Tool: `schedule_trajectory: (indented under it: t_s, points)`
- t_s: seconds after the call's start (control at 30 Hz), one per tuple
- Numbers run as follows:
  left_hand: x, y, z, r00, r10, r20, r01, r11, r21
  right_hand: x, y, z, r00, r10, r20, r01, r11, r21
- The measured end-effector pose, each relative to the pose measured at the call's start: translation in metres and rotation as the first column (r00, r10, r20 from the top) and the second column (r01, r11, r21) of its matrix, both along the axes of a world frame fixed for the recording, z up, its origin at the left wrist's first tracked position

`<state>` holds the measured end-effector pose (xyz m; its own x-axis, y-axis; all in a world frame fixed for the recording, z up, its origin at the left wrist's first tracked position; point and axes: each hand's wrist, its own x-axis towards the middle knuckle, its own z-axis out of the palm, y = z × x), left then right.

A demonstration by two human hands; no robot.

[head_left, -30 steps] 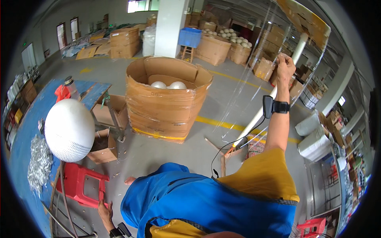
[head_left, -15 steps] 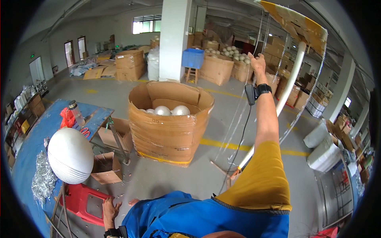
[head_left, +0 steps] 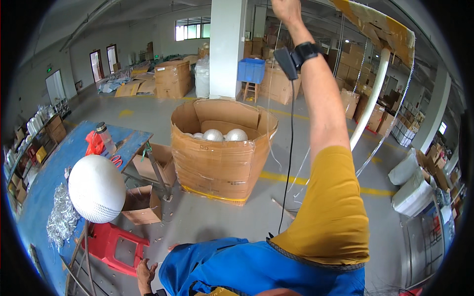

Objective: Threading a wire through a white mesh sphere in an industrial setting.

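Note:
My right hand (head_left: 287, 9) is raised high at the top edge, its fingers partly cut off. It is closed on a thin silvery strand (head_left: 270, 106), which hangs down past the big carton. Low on the left, my left hand (head_left: 145, 274) is empty, fingers apart, beside a red plastic stool (head_left: 106, 249). A large white ball (head_left: 97, 185) with rows of small dotted facets round its lower part sits on a thin post by the blue table. More silvery strands (head_left: 408, 84) hang from a yellowish board (head_left: 377, 24) on a white pole (head_left: 371, 98).
A big carton (head_left: 217, 170) with silvery balls (head_left: 213, 135) stands ahead. The blue table (head_left: 64, 153) carries a silver tinsel heap (head_left: 61, 214), a bottle (head_left: 106, 138), a red bag (head_left: 94, 143) and red scissors (head_left: 117, 160). A black cable (head_left: 290, 148) hangs from my right wrist.
My right hand has moved up and left from beside the hanging strands, drawing one strand away. The view has shifted slightly; my left hand stays low near the stool.

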<state>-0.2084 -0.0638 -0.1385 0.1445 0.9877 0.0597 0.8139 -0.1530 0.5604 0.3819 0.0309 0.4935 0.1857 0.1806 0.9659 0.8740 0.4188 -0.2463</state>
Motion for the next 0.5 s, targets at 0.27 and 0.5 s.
schedule_trajectory:
  t_s: [0.27,0.5]
  points:
    - [0.005,-0.030,0.005,0.999,0.045,-0.029,-0.043,0.995,0.090,-0.092,-0.059,0.044,0.994,-0.007,0.110,-0.027,0.952,0.306]
    - [0.049,-0.025,0.047,0.980,-0.179,-0.090,0.192,0.966,0.175,-0.031,-0.061,-0.032,0.936,0.203,-0.288,-0.264,0.945,-0.191]
